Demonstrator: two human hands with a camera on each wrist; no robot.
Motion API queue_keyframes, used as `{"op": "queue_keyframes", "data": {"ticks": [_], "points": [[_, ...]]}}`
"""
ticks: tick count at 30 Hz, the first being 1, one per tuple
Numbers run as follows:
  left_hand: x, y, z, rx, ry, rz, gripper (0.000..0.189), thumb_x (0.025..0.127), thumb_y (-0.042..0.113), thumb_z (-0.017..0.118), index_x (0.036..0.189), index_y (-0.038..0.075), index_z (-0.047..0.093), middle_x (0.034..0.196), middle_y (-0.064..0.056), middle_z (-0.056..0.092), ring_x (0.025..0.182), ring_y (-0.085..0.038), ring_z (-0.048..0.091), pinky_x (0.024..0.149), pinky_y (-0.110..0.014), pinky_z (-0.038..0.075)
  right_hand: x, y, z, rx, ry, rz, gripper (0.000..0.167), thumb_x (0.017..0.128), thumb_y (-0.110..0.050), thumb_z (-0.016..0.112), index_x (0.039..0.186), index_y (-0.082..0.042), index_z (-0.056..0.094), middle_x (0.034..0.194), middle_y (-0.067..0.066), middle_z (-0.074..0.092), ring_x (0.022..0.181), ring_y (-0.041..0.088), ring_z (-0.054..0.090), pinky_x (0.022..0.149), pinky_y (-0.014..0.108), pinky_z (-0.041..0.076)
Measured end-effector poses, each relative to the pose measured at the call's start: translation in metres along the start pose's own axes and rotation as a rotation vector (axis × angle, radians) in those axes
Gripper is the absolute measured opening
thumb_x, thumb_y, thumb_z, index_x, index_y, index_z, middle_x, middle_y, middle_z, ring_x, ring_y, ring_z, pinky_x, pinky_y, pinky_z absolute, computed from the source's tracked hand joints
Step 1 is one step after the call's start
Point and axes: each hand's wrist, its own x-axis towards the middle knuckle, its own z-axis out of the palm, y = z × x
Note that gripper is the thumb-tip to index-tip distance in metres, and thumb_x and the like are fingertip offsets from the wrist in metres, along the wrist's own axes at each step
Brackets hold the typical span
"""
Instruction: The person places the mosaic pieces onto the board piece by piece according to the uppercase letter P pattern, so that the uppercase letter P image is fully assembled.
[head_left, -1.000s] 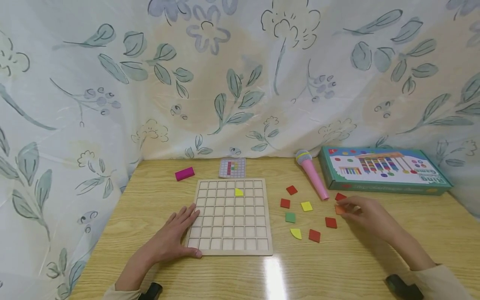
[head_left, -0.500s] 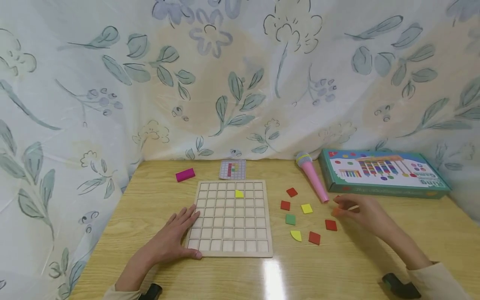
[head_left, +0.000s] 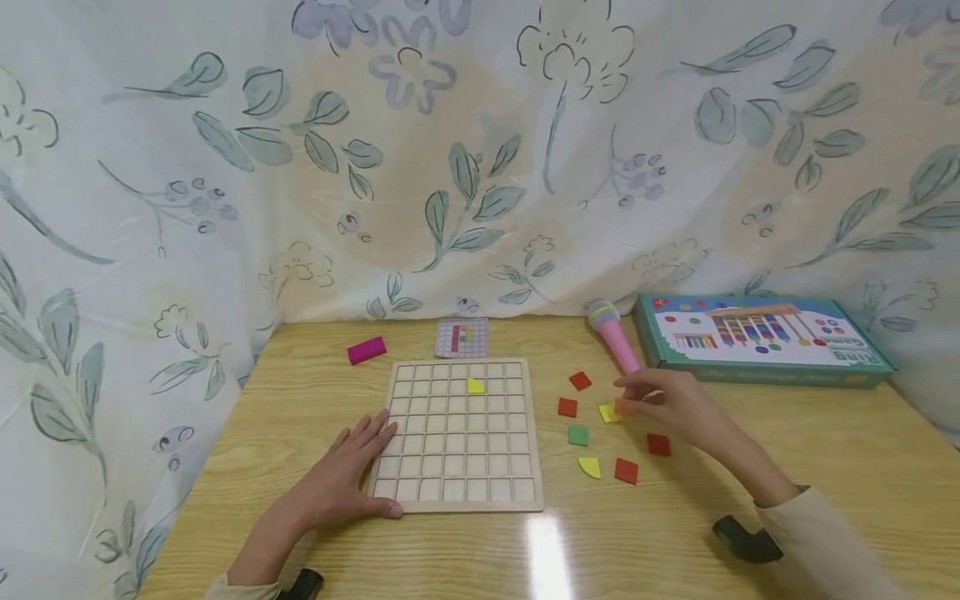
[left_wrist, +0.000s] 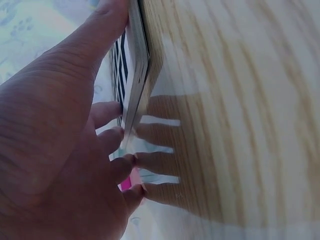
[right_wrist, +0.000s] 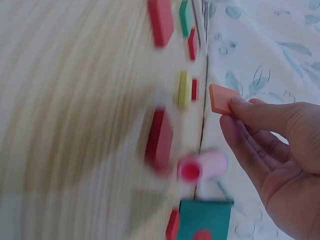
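Observation:
A wooden grid board (head_left: 457,433) lies on the table, with one yellow quarter-round tile (head_left: 476,386) in a cell of its upper part. My left hand (head_left: 337,475) rests along the board's left edge, fingers spread and thumb at the lower left corner. Between thumb and fingers, my right hand (head_left: 678,408) pinches an orange square tile (right_wrist: 222,99), held above the table. In the head view that tile partly covers a yellow square tile (head_left: 607,413). Nearby lie several red tiles (head_left: 626,471), a green tile (head_left: 578,435) and another yellow quarter-round tile (head_left: 589,467).
Behind the board lie a small pattern card (head_left: 462,337) and a magenta block (head_left: 367,350). A pink toy microphone (head_left: 617,340) leans toward the tiles, its handle end hidden by the right hand. A green game box (head_left: 765,342) stands at the back right, against the floral cloth (head_left: 465,200).
My right hand has lifted the orange tile from the right side of the scattered tiles and carried it left toward the board. The left hand stays where it was.

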Motion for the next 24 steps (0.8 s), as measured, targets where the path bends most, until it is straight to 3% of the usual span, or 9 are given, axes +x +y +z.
{"op": "queue_keyframes", "data": {"ticks": [3,8,17,24], "points": [[-0.001,-0.001,0.001,0.001,0.005,0.001,0.115,0.068,0.069,0.073,0.153,0.005,0.031,0.162,-0.013,0.018,0.147,-0.041,0.013,0.117,-0.059,0.011,0.01,-0.009,0.01,0.045,-0.018,0.008,0.028,0.085,-0.006,0.075,0.111,0.0,0.071,0.088,-0.002,0.069,0.083,0.012,0.065,0.075,0.028,0.059],[-0.001,0.0,0.001,-0.001,0.011,0.005,0.114,0.068,0.069,0.073,0.153,0.005,0.031,0.162,-0.013,0.019,0.147,-0.041,0.013,0.117,-0.059,0.011,0.03,-0.021,0.026,0.109,-0.024,-0.038,0.026,0.083,-0.003,0.076,0.108,0.001,0.071,0.089,0.001,0.07,0.083,0.015,0.065,0.071,0.027,0.059],[-0.001,0.0,0.001,0.006,0.002,0.008,0.115,0.069,0.07,0.072,0.153,0.004,0.031,0.162,-0.013,0.018,0.147,-0.041,0.014,0.118,-0.059,0.011,0.072,-0.05,0.059,0.19,-0.068,-0.109,0.029,0.082,-0.005,0.078,0.11,0.002,0.071,0.088,0.001,0.07,0.084,0.016,0.066,0.074,0.032,0.057],[0.0,-0.001,-0.001,0.005,0.016,0.018,0.114,0.069,0.068,0.074,0.153,0.003,0.032,0.162,-0.015,0.019,0.147,-0.042,0.015,0.117,-0.061,0.012,0.104,-0.067,0.088,0.231,-0.126,-0.084,0.028,0.084,-0.006,0.076,0.111,0.0,0.071,0.088,0.0,0.068,0.087,0.015,0.066,0.074,0.026,0.053]]}}
